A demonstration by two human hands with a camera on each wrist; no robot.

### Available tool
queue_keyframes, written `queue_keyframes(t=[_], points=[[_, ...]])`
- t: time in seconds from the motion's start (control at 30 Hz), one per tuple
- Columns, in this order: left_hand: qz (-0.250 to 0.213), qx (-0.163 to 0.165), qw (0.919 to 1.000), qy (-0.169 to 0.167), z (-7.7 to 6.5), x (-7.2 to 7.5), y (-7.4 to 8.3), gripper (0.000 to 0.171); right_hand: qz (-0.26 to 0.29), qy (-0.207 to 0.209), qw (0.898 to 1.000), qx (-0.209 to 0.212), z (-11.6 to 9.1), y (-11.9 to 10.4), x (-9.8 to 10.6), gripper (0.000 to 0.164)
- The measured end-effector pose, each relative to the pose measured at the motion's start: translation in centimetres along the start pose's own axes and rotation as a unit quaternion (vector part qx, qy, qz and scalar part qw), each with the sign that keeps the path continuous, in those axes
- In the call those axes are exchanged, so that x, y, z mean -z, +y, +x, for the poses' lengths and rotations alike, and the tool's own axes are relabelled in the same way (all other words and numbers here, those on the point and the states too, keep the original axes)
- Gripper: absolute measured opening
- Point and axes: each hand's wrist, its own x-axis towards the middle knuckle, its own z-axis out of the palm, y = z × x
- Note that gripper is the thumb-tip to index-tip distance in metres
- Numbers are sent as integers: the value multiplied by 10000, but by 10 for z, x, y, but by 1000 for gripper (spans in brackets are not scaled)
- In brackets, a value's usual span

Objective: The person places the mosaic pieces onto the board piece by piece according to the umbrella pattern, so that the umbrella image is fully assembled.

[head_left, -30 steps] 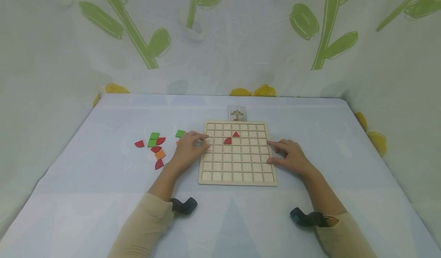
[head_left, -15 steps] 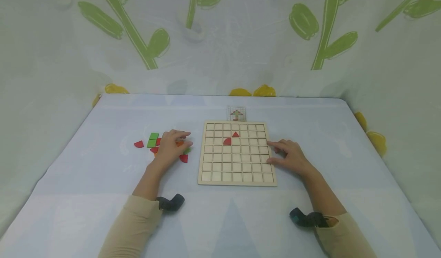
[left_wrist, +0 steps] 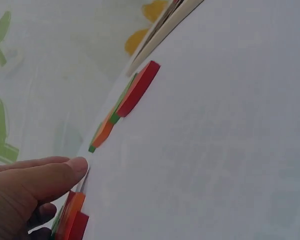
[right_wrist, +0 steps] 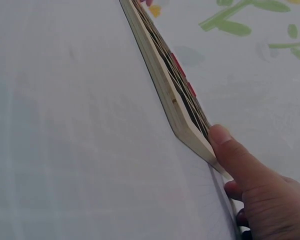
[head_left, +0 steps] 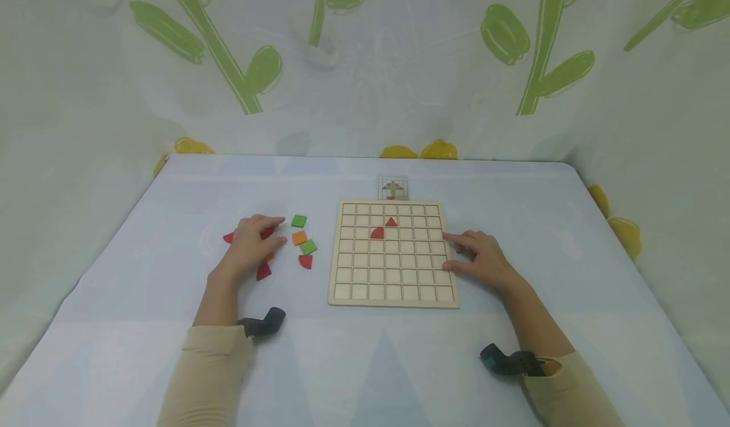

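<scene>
My left hand (head_left: 248, 248) is above a loose group of wooden pieces left of the board, its thumb and forefinger apart with nothing seen between them. Partly under it show a red quarter-circle piece (head_left: 263, 271) and another red piece (head_left: 229, 237). In the left wrist view an orange piece (left_wrist: 76, 206) lies just below the thumb. The wooden grid board (head_left: 393, 302) carries a red triangle (head_left: 390, 222) and a red quarter-circle (head_left: 377, 233) in its cells. My right hand (head_left: 480, 259) touches the board's right edge with thumb and forefinger; in the right wrist view the thumb rests on the rim.
Between left hand and board lie a green square (head_left: 299, 221), an orange square (head_left: 300, 237), a second green square (head_left: 308, 247) and a red quarter-circle (head_left: 305, 261). A small pattern card (head_left: 393, 187) lies behind the board, on the white-covered table (head_left: 542, 211).
My left hand has moved left from the board's left edge to the pieces, uncovering the green and orange squares nearest the board. The right hand and the board have stayed in place.
</scene>
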Motion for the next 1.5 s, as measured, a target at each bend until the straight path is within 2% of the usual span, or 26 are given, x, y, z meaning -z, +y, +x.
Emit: queue_keyframes(t=[0.1,0.3,0.57,0.8,0.93,1.03,1.23,1.5], points=[[225,14,9997,10,-2,5,-5,51,50,11,10000,-18,0,1,0,58],[605,121,9976,327,-1,9,-12,48,113,17,9999,-39,0,2,-2,58],[958,78,9948,336,0,13,-17,40,99,21,9999,-36,0,4,-3,57],[815,102,9960,353,-2,11,-15,39,118,18,9999,-4,0,3,-3,57],[724,285,9964,329,-2,12,-13,45,122,23,9999,-6,0,4,-3,57],[822,341,9957,263,-3,15,-13,43,87,16,10000,-19,-1,4,-3,57],[997,153,9947,203,-5,20,-12,41,52,20,10000,-40,0,3,-1,56],[827,125,9964,111,-3,19,-12,37,93,27,10000,0,-1,3,0,56]])
